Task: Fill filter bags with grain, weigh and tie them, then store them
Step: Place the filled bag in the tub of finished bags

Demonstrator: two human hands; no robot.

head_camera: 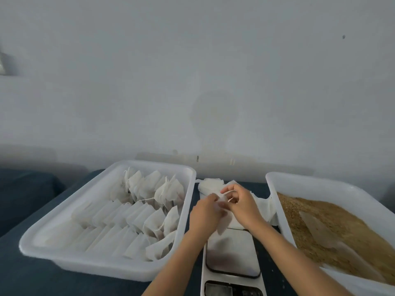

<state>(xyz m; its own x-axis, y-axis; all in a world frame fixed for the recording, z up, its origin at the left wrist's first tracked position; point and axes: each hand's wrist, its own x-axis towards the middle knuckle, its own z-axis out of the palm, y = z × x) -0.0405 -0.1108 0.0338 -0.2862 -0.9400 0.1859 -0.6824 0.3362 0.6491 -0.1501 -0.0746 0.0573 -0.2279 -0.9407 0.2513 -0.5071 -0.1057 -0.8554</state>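
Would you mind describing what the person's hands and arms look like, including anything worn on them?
Both forearms are bare as far as the frame shows: no sleeves, gloves, watch or bracelets. The left hand and right hand show no rings that can be made out, though the image is soft.

A scale (232, 256) lay on the table (32, 276) directly before the person, between two trays. The left tray (89, 260) sat just beside the scale and held rows of filled filter bags (136, 214), packed toward its right side and far end. The right tray (320, 184) sat on the scale's other side and held the grain (333, 216). Behind the scale, between the two trays, lay a pile of empty filter bags (210, 184). Both hands met above the far end of the scale, the left hand (206, 213) just beside the right hand (240, 202), with one filter bag (224, 223) between them. A wall (192, 71) stood behind the table.
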